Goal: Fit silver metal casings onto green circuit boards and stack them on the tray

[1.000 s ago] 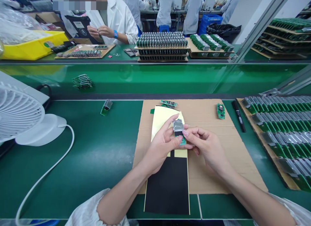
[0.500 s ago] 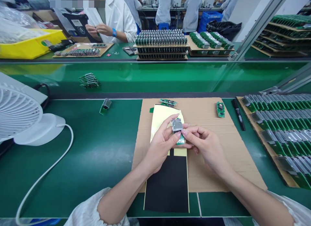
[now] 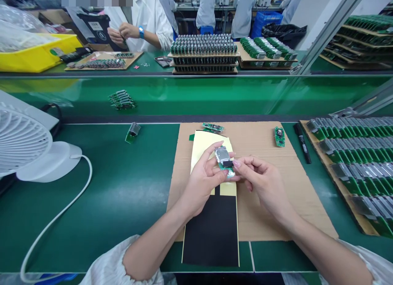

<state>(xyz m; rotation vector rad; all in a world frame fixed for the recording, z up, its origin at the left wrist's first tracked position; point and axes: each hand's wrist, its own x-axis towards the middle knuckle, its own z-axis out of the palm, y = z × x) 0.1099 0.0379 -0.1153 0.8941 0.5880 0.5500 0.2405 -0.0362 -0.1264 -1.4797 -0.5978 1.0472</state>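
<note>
Both hands meet over a cardboard sheet on the green bench. My left hand grips a small green circuit board with a silver metal can, thumb and fingers round its sides. My right hand pinches a small black piece on the same board with thumb and forefinger. Under the hands lies a sticker sheet, pale yellow at its far end and black nearer me.
Two loose boards and a black marker lie on the cardboard. Another board is on the mat at left. A white fan stands far left. Trays of boards fill the right. A person in white works across the conveyor.
The board in my hands has tilted, its metal can now leaning left. A stack of boards on the conveyor has drifted to the right.
</note>
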